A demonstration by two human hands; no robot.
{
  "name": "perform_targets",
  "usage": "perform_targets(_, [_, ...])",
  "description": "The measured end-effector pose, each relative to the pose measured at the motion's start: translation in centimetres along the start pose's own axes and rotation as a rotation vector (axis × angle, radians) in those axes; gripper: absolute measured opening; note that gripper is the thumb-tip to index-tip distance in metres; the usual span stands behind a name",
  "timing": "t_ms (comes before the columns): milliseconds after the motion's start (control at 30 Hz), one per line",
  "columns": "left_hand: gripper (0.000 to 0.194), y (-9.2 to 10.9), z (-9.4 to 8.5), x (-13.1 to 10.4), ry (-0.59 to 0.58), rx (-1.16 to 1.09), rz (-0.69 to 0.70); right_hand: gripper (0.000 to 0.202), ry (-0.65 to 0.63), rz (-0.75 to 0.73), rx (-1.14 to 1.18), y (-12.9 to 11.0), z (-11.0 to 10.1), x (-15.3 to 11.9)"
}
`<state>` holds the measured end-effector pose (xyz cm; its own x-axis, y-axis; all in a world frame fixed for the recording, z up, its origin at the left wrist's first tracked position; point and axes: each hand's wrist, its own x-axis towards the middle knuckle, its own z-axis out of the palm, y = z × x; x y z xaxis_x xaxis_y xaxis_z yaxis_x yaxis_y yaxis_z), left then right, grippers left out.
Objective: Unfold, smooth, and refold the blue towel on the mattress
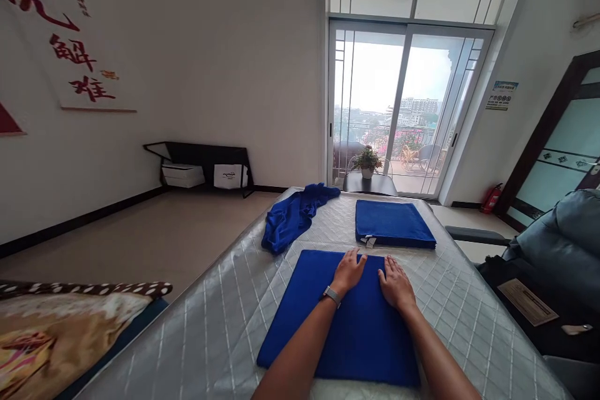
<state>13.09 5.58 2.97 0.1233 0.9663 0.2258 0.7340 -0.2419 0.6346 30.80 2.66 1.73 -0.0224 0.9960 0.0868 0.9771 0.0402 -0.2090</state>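
Note:
A blue cloth folded into a flat rectangle (360, 337) lies right in front of me on the quilted mattress (210, 331). My left hand (349, 271), with a watch on the wrist, rests flat near the cloth's far edge, fingers stretched out. Against its far right corner lies my right hand (396, 281), palm down and fingers extended. Just beyond is a neat stack of folded blue cloths (394, 222) with a white tag at its near edge. A crumpled blue cloth (291, 217) sits loosely at the far left, touched by neither hand.
Behind the mattress stands a potted plant (367, 162) on a dark chair (372, 185), before glass sliding doors. A dark leather sofa (574, 250) is at the right. On the left are a patterned blanket (79, 319) and a black rack (206, 159) with white boxes.

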Motion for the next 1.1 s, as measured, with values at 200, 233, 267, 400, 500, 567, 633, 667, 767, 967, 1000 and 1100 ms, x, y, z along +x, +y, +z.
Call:
perform_targets(200, [0.069, -4.6, -3.2, 0.0, 0.030, 0.133, -0.050, 0.068, -0.001, -0.003, -0.013, -0.1, -0.3, -0.1])
perform_targets(233, [0.069, -5.4, -3.7, 0.0, 0.031, 0.161, -0.056, 0.068, -0.002, -0.002, -0.013, -0.2, -0.3, -0.2])
perform_targets(267, [0.069, -6.2, -4.2, -0.1, 0.031, 0.189, -0.058, 0.068, -0.005, -0.001, -0.012, -0.2, -0.4, -0.2])
perform_targets(400, [0.070, -9.4, -6.4, -0.7, 0.016, 0.302, -0.053, 0.068, -0.009, 0.010, 0.004, -0.2, -0.4, -0.3])
perform_targets(500, [0.066, -11.4, -7.7, -1.1, 0.001, 0.374, -0.043, 0.068, -0.009, 0.010, 0.014, -0.1, -0.4, -0.3])
perform_targets(567, [0.065, -12.3, -8.3, -1.2, -0.006, 0.412, -0.044, 0.068, -0.010, 0.008, 0.014, -0.1, -0.4, -0.3])
perform_targets(633, [0.067, -13.0, -8.5, -1.2, -0.008, 0.443, -0.051, 0.068, -0.011, 0.007, 0.009, -0.1, -0.4, -0.2])
perform_targets(667, [0.068, -13.2, -8.6, -1.2, -0.008, 0.455, -0.053, 0.068, -0.012, 0.006, 0.007, -0.1, -0.4, -0.2])
perform_targets(767, [0.071, -13.6, -8.4, -1.0, -0.010, 0.485, -0.049, 0.068, -0.011, 0.006, 0.002, -0.1, -0.3, -0.2])
perform_targets(967, [0.071, -12.6, -8.5, -0.8, 0.014, 0.531, -0.065, 0.069, -0.021, 0.019, 0.010, -0.1, -0.3, -0.2])
perform_targets(1000, [0.072, -11.9, -8.5, -0.9, 0.032, 0.535, -0.064, 0.069, -0.018, 0.019, 0.011, -0.1, -0.3, -0.2])
perform_targets(1100, [0.072, -8.2, -7.4, -1.0, 0.088, 0.458, 0.013, 0.068, -0.007, 0.015, 0.012, -0.2, -0.3, -0.2])
